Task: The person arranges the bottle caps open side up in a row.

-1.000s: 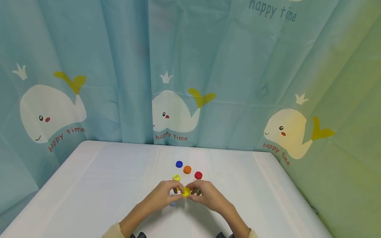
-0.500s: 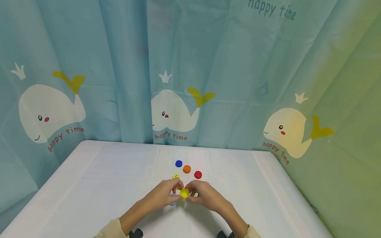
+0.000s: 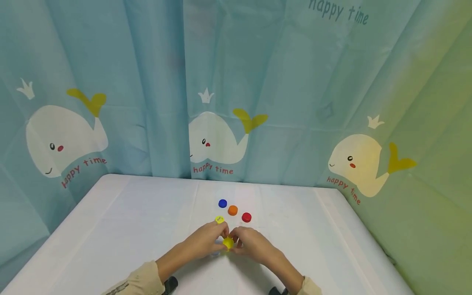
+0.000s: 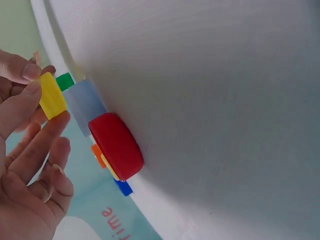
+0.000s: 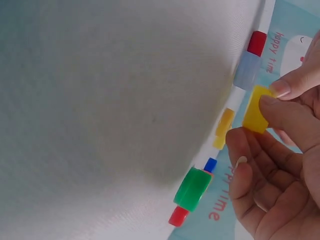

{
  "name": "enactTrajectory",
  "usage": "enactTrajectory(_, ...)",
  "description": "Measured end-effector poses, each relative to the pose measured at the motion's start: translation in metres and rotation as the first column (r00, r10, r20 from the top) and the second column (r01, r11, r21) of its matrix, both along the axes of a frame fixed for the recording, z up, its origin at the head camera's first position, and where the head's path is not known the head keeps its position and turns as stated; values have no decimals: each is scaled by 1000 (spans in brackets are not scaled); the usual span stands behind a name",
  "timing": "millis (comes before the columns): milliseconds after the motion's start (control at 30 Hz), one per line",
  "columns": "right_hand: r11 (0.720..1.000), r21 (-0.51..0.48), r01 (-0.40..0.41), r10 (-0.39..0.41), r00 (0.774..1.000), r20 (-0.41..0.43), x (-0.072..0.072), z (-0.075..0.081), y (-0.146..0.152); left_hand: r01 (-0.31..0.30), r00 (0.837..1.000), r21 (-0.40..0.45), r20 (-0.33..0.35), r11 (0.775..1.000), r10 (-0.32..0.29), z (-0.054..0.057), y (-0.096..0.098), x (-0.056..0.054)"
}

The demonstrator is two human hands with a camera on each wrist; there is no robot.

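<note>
A yellow bottle cap (image 3: 228, 243), hollow side facing me, is held above the table between both hands. My left hand (image 3: 208, 239) pinches its left side, and my right hand (image 3: 253, 243) pinches the right side. In the left wrist view, thumbs and fingers meet around the yellow cap's ridged side. Behind it lies another yellow cap (image 3: 219, 219), close to the left fingers. A pale blue cap (image 3: 215, 253) is mostly covered by the left hand. A green cap (image 5: 192, 189) shows in the right wrist view but is hidden in the head view.
Blue (image 3: 223, 203), orange (image 3: 232, 210) and red (image 3: 246, 217) caps lie beyond the hands on the white table (image 3: 147, 221). Another red cap (image 4: 116, 146) appears close up in the left wrist view. A whale-print curtain (image 3: 295, 102) hangs along the table's back edge.
Both hands have come slightly nearer with the yellow cap. It has turned so its hollow side shows more. The caps on the table have stayed put.
</note>
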State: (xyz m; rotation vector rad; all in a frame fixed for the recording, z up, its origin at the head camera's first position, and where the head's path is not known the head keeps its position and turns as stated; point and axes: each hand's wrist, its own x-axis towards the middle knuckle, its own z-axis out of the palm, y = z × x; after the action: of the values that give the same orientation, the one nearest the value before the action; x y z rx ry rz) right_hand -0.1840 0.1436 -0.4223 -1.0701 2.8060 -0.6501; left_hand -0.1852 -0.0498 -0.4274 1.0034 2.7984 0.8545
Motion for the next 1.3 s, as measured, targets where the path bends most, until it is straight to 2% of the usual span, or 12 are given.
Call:
enactTrajectory(200, 998, 56, 43, -43, 999, 10, 1, -4, -3, 2, 999, -68, -31, 998, -4, 1, 4, 4)
enactTrajectory(433, 995, 86, 45, -44, 999, -20, 1, -6, -5, -2, 996, -116, -87, 993, -8, -3, 7, 3)
enactTrajectory(667, 995, 93, 32, -29, 999, -29, 0, -9, -5, -14, 997, -147, -75, 989, 3, -7, 9, 0)
enactTrajectory(833, 995, 95, 39, -40, 999, 8, 0, -9, -5, -23, 996, -156, -91, 987, 9, -6, 10, 0)
enactTrajectory(1033, 994, 103, 43, -50, 997, 61, -1, -6, -6, -26, 997, -139, -70, 990, 16, -5, 9, 2)
enactTrajectory(1300, 998, 47, 50, -56, 987, 149, -2, -1, 0, -40, 997, -135, -73, 990, 30, -4, 7, 1)
